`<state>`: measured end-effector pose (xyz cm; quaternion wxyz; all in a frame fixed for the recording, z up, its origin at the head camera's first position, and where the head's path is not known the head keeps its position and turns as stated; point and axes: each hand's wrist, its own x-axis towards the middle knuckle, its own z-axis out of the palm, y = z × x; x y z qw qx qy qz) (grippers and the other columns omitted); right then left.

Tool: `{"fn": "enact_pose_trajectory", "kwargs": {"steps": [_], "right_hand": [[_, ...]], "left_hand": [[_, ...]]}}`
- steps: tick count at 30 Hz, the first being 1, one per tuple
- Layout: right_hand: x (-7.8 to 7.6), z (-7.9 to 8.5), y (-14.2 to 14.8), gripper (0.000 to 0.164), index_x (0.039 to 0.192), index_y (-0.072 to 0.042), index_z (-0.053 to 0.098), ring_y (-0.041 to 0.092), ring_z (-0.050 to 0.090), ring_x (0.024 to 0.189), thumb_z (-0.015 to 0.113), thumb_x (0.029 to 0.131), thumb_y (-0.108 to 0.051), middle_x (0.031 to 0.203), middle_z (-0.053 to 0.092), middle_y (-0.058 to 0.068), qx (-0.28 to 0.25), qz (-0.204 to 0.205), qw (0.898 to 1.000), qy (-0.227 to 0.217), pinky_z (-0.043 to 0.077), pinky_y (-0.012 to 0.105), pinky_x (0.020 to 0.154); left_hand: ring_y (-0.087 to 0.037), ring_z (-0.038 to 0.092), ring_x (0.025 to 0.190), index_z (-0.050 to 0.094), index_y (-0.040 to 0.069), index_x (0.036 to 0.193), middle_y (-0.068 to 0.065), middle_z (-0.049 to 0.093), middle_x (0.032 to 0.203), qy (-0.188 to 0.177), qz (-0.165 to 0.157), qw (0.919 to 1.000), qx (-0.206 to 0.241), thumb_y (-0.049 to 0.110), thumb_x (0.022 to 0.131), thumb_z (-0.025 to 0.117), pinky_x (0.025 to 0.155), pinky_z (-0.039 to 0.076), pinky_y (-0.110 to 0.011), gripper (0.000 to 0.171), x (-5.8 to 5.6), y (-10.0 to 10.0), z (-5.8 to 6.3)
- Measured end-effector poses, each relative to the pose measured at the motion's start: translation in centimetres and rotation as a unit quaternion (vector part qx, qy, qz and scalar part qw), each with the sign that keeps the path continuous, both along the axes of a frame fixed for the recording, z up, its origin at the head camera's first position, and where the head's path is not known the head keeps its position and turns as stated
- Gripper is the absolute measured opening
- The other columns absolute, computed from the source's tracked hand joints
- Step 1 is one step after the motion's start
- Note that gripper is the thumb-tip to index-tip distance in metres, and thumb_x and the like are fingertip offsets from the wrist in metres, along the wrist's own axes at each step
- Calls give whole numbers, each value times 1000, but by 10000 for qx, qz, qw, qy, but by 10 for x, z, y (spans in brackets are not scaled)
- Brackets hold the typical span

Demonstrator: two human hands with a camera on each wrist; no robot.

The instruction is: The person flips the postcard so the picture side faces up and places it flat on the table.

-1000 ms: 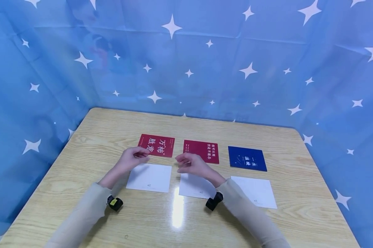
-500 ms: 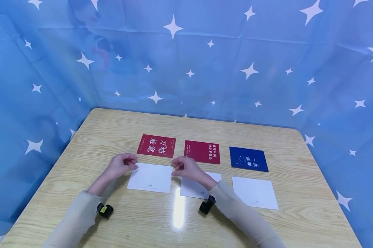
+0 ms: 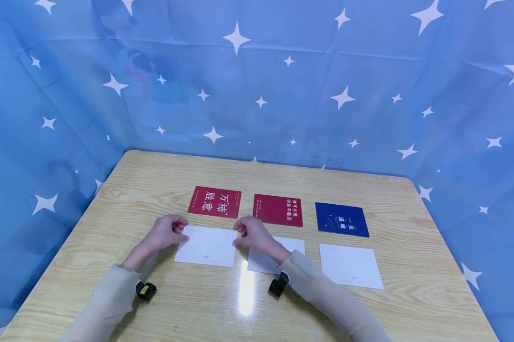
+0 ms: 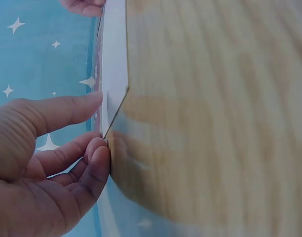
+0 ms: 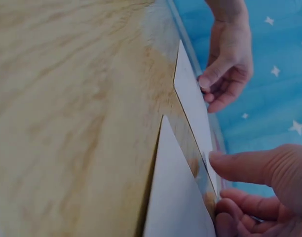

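Observation:
Three white cards lie blank side up along the front row. At the leftmost white card (image 3: 206, 248), my left hand (image 3: 167, 231) has its thumb over the left edge and curled fingers at the far left corner. My right hand (image 3: 254, 233) pinches the same card at its far right corner, thumb above and fingers bent at the edge. Both wrist views show fingertips right at the card's ends. The middle white card (image 3: 263, 259) lies partly hidden beneath my right hand and wrist. Behind the held card is a red card (image 3: 214, 202) with white characters.
Another red card (image 3: 277, 209) and a blue card (image 3: 342, 219) continue the back row. The third white card (image 3: 351, 266) lies at the right. A starry blue curtain (image 3: 257, 71) hangs behind the wooden table (image 3: 205, 308).
My left hand first drew back left from over the red card, then both hands settled at the leftmost white card's ends. My right hand came in leftward. The cards stayed in place.

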<state>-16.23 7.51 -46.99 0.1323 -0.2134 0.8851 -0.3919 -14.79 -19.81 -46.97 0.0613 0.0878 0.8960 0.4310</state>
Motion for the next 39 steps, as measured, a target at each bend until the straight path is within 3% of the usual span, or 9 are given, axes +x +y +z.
{"fn": "enact_pose_trajectory", "kwargs": {"steps": [11, 26, 39], "right_hand": [[1, 4, -4, 27, 87, -1, 63, 11, 45, 71, 82, 69, -7, 78, 51, 2, 507, 65, 9983, 273, 43, 22, 65], [0, 14, -12, 29, 89, 2, 64, 15, 47, 74, 83, 68, -8, 80, 55, 6, 936, -84, 9956, 16, 43, 25, 65], [-2, 12, -11, 34, 93, 0, 60, 14, 47, 73, 82, 69, -9, 79, 52, 3, 911, 1, 9958, -55, 43, 23, 64]], "left_hand": [[-16, 49, 67, 61, -8, 90, -8, 56, 75, 215, -24, 9993, -307, -4, 64, 78, 59, 41, -22, 31, 0, 3, -1], [-16, 48, 68, 58, -5, 89, -8, 54, 77, 56, -41, 9979, -645, -2, 64, 79, 63, 42, -27, 33, -2, 4, 2], [-16, 47, 66, 49, -3, 91, -8, 51, 76, 44, -186, 9991, -389, -5, 64, 76, 58, 41, -23, 38, -2, 2, 1]]}}
